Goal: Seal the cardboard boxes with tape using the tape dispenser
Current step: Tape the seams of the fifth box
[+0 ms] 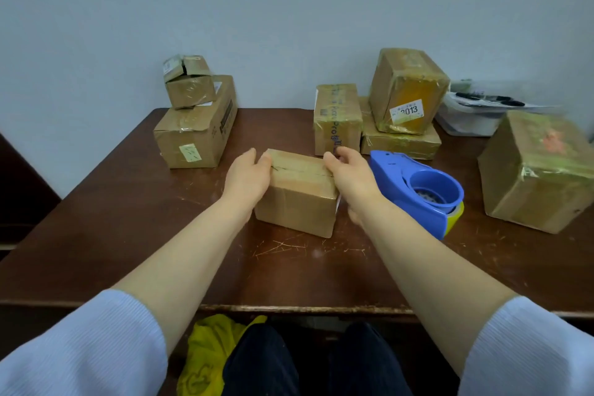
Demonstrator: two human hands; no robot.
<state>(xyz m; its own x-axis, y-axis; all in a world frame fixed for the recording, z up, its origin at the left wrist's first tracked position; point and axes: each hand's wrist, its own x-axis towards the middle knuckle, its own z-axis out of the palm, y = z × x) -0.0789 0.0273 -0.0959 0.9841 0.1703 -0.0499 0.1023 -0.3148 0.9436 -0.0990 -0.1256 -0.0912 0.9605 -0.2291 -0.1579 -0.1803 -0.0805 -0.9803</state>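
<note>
Small cardboard box [297, 191] at mid-counter [128, 202]: left hand [249, 175] pressed flat, fingers straight, against its left side; right hand [345, 170] curled round its right end. Blue tape dispenser [418, 190] just beside the right hand.

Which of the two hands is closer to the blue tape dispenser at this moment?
Right. The right hand touches the small box on its right side, just beside the tape dispenser; the left hand touches its left side, with the box between.
</note>
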